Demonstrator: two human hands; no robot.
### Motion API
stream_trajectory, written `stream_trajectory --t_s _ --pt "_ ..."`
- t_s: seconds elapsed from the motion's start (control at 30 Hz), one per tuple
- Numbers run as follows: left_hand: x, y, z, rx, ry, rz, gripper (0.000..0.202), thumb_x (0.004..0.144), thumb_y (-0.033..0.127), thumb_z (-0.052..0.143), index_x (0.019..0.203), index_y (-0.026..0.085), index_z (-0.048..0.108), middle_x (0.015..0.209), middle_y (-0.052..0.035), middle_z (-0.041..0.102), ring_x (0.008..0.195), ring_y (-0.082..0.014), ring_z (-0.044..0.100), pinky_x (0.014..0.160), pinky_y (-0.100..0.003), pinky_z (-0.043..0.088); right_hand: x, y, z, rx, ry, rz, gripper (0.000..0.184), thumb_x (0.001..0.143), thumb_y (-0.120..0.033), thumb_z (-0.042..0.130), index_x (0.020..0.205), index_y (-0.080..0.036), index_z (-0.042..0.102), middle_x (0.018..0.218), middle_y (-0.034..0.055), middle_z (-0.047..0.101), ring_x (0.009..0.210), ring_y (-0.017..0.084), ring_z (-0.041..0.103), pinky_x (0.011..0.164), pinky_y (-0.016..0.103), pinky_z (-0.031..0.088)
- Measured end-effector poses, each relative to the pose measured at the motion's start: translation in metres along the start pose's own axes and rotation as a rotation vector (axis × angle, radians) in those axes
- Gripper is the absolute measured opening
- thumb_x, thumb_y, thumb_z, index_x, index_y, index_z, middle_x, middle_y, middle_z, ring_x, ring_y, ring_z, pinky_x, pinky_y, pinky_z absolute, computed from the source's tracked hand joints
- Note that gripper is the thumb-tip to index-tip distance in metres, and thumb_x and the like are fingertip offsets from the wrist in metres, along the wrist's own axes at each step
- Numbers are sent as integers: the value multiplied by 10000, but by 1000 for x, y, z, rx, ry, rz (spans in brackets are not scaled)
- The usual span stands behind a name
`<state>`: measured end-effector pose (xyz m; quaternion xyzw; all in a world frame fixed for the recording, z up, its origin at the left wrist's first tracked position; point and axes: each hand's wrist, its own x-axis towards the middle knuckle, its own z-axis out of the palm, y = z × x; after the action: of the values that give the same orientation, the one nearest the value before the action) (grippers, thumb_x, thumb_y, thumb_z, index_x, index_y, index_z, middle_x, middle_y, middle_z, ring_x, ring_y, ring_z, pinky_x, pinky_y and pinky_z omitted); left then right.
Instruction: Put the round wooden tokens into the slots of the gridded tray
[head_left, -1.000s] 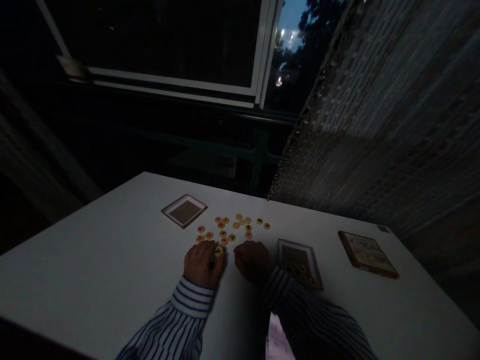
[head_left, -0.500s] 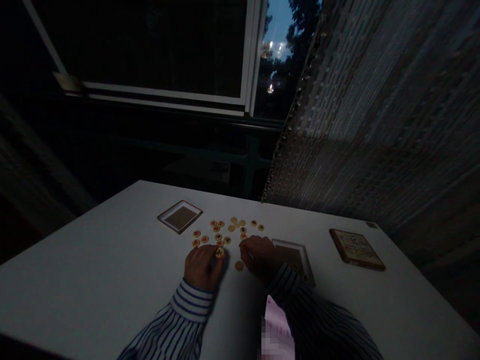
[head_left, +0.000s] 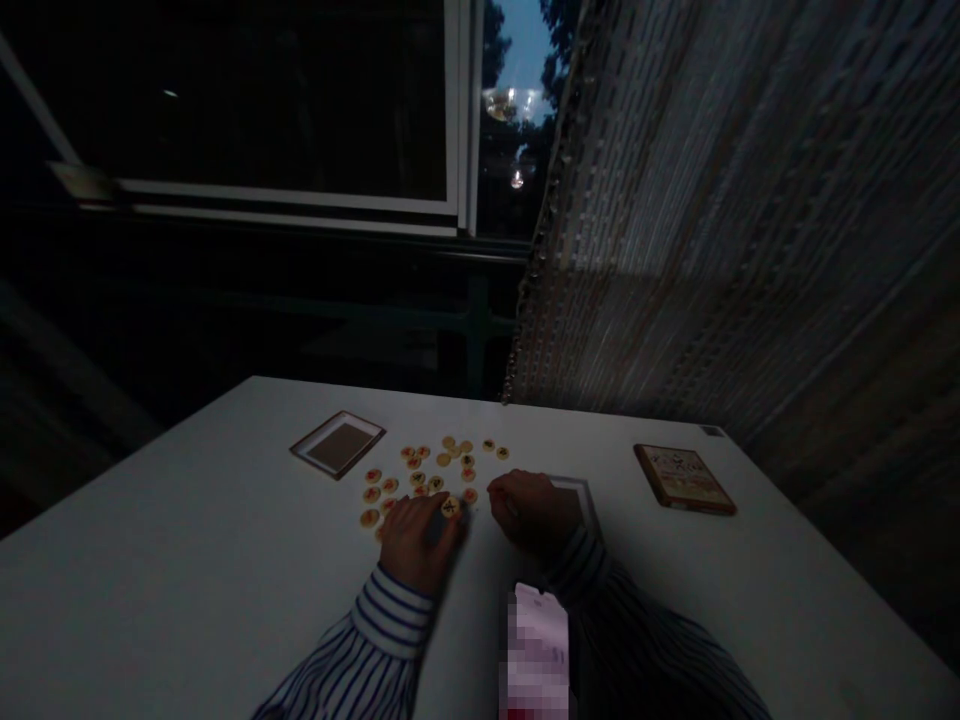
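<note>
Several small round wooden game pieces (head_left: 420, 470) with red or black marks lie scattered on a white table (head_left: 187, 560). My left hand (head_left: 420, 540) rests on the table with its fingers curled, pinching one black-marked piece (head_left: 451, 507) at its fingertips. My right hand (head_left: 532, 510) sits just to the right, closed in a loose fist; whether anything is inside it is hidden. Both arms wear striped sleeves. The light is very dim.
A shallow box tray (head_left: 337, 444) lies left of the pieces; another tray (head_left: 577, 492) is partly hidden behind my right hand. A printed box lid (head_left: 682, 478) lies at the right. A beaded curtain (head_left: 712, 220) hangs behind, beside a dark window (head_left: 300, 100).
The view has swung, shifting the scene leftward. My left hand moved slightly forward with its piece. The loose piece that lay between my hands half a second ago is no longer visible.
</note>
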<state>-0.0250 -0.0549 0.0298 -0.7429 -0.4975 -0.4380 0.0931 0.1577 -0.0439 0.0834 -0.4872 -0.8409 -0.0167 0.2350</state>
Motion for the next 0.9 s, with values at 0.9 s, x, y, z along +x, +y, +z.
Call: stream_trajectory --t_s 0.9 --pt "20 54 26 -164 -117 10 238 752 305 505 942 173 561 829 -62 645 789 -197 585 781 -404 433 -49 43 -18 38 149 172 164 752 -174 437 729 -178 600 677 37 608 631 131 538 590 232 388"
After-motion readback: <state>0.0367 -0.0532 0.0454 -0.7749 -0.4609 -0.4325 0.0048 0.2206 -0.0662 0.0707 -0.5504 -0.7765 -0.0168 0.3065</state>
